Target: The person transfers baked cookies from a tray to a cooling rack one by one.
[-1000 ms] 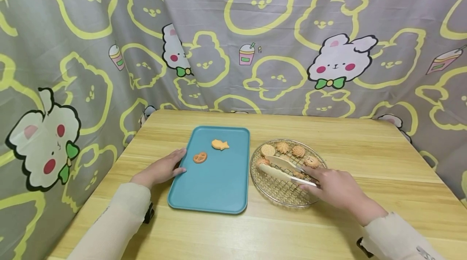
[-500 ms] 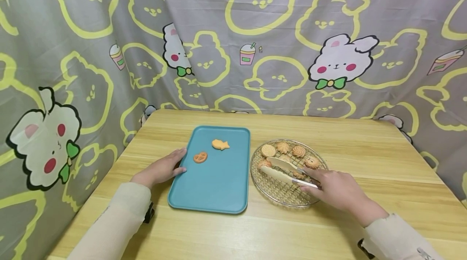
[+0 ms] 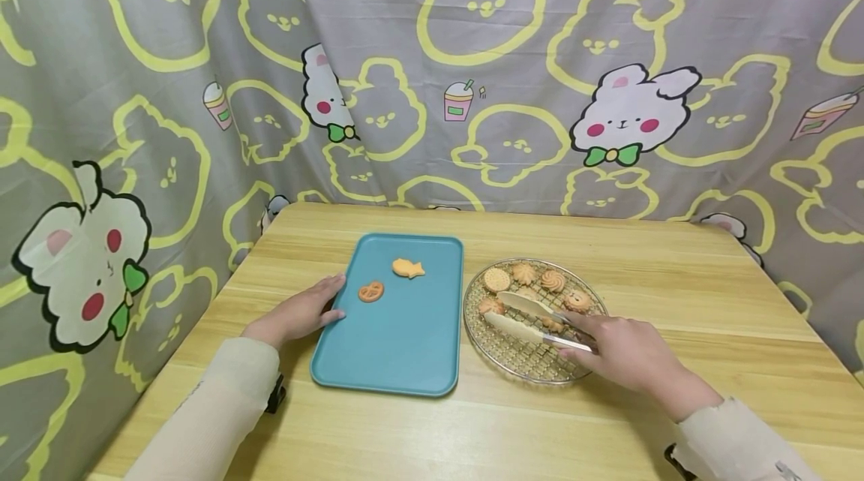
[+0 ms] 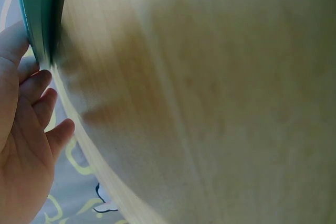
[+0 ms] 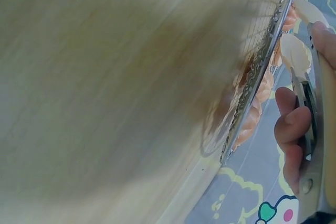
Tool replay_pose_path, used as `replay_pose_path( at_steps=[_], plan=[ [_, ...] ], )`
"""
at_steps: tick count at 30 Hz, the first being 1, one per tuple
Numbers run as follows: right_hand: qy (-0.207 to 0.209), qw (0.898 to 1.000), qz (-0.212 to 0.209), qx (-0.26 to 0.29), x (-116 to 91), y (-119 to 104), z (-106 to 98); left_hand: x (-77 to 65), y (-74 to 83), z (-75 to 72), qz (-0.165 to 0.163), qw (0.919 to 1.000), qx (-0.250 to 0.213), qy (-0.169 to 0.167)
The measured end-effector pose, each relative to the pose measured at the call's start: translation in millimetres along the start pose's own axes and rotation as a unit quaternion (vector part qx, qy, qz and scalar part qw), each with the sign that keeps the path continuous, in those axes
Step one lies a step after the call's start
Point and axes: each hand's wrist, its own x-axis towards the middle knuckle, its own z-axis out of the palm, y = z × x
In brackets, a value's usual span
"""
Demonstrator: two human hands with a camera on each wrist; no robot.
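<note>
My right hand (image 3: 628, 353) holds a pair of tongs (image 3: 513, 326) with pale tips and metal arms. The tips stand apart above a round wire rack (image 3: 520, 361), with no cookie visibly pinched between them. Several cookies lie on the rack, among them a round flat cookie (image 3: 496, 280), a swirled cookie (image 3: 553, 281) and a cookie (image 3: 490, 306) beside the tips. My fingers and the tongs partly cover others. My left hand (image 3: 297, 312) rests against the left edge of a blue tray (image 3: 385, 353), fingers extended. A fish-shaped cookie (image 3: 408, 268) and a pretzel-shaped cookie (image 3: 370, 291) lie on that tray.
Tray and rack stand side by side on a wooden table (image 3: 688, 278), with a narrow gap between them. A grey patterned curtain (image 3: 513, 188) hangs behind the table and along its left side.
The tongs have shifted slightly to the right, so the cookie at the rack's left side shows more fully. The left hand, tray and its cookies stay where they were.
</note>
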Motion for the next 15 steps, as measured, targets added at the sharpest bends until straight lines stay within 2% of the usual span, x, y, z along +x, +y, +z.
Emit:
replay_pose_path(
  at_steps=[15],
  plan=[
    [0.008, 1.0, -0.009, -0.005, 3.2, -2.8, -2.6, -0.2, 1.0, -1.7, 0.009, 1.0, 0.001, 0.003]
  ],
)
